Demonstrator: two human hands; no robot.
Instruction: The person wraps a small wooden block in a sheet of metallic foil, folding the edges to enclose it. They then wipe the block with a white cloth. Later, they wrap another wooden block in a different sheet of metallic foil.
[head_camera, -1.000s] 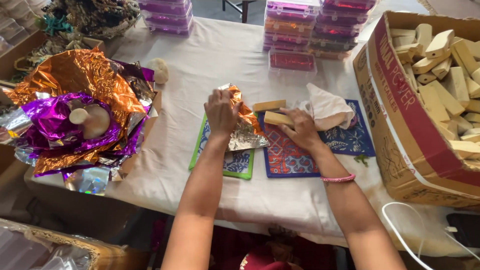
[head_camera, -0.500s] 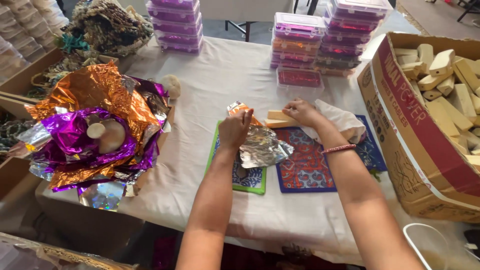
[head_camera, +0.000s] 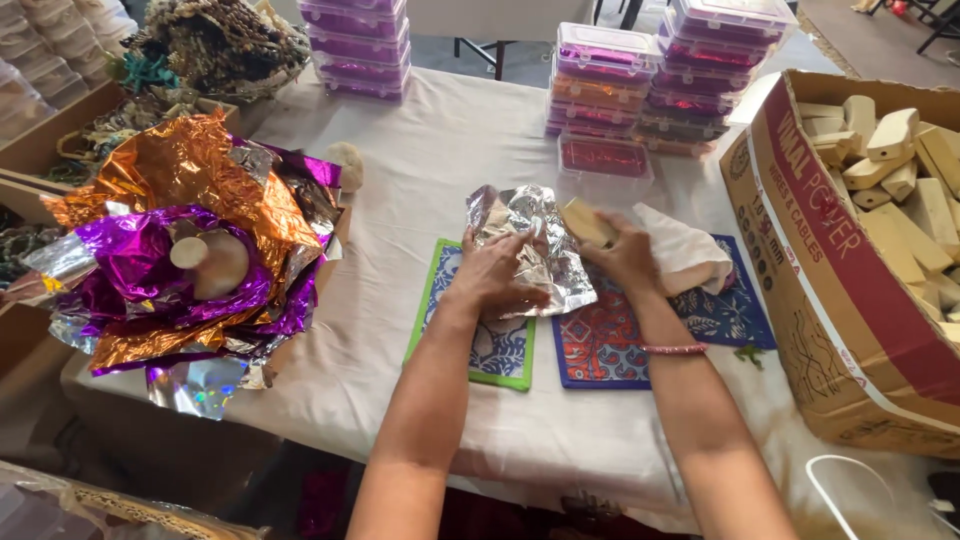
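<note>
Both my hands are now sitting higher up the frame than half a second ago, and the silver foil sheet (head_camera: 530, 250) is lying spread wider across the centre. My left hand (head_camera: 495, 275) is pressing flat on the foil's lower left part, fingers curled over its edge and pinning it to the green-bordered mat (head_camera: 478, 340). My right hand (head_camera: 628, 255) is pinching a pale wooden block (head_camera: 585, 220) and setting it on the foil's upper right part. Judging from this, I am only beginning the wrap: the block is reaching the sheet, but no edge is folded over it yet.

A blue patterned mat (head_camera: 650, 335) is lying under my right wrist, with a cream cloth (head_camera: 685, 255) on it just right of the block. At the right edge a cardboard box (head_camera: 830, 310) is holding many more bare blocks. Stacks of clear plastic boxes (head_camera: 640, 90) are standing along the top, one single box just above the foil, near enough to crowd the folding. A heap of orange and purple foil (head_camera: 180, 250) is filling the left side, well apart from my hands
</note>
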